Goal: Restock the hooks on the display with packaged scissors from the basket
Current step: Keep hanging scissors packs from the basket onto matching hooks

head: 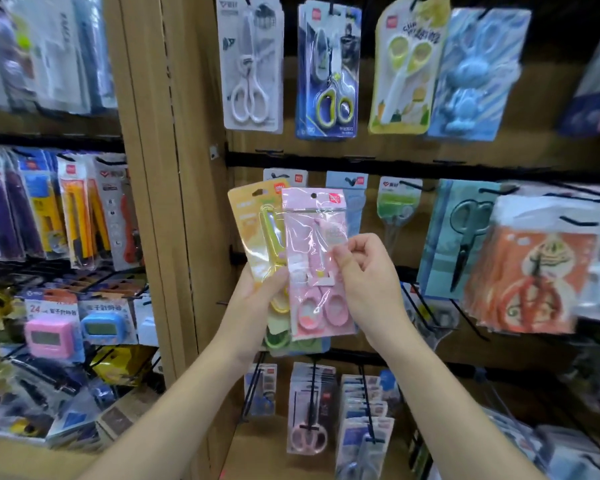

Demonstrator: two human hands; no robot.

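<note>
Your left hand [257, 292] is nearest, up from bottom centre, gripping a fanned stack of scissor packs at its lower left, thumb on the front. Your right hand [368, 275] pinches the right edge of the pink scissors pack [314, 258] at mid-height, other fingers curled.

- Pink pack: front of the stack, near upright, overlapping the yellow scissors pack [253, 230] on its left. A green pack [278, 337] peeks out below.
- Stack is held in the air in front of the display's middle row, on no hook.
- Just behind it, a blue pack [355, 202] hangs from the black rail [395, 166].
- Right: orange packs [527, 271] on hooks.
- Above: white scissors pack [252, 64].
- Left bay: pink timer [47, 336], blurred.
</note>
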